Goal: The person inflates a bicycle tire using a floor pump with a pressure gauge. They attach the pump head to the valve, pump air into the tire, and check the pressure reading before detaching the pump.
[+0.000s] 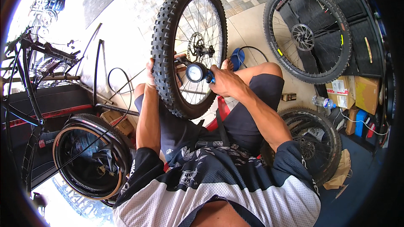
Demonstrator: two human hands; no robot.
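Note:
A bicycle wheel (pixel 163 54) with a knobby black tire stands upright between my legs. My left hand (pixel 150 72) grips the tire from the left, and its fingers show through the spokes at the inner rim. My right hand (pixel 225 80) is closed around a tire inflator with a round white dial gauge (pixel 194 73) and blue parts. The gauge sits in front of the spokes, below the hub and brake disc (pixel 197 46). The inflator's far end, near the rim and my left fingers, is partly hidden, so I cannot tell whether it is on the valve.
Another wheel (pixel 269 33) leans against black cabinets at the right. A further wheel (pixel 336 143) lies below it, near a plastic bottle (pixel 323 102) and cardboard boxes (pixel 367 94). At left are a bike frame (pixel 35 101) and stacked tires (pixel 63 143). A black hose (pixel 257 50) curves by a blue sandal (pixel 238 59).

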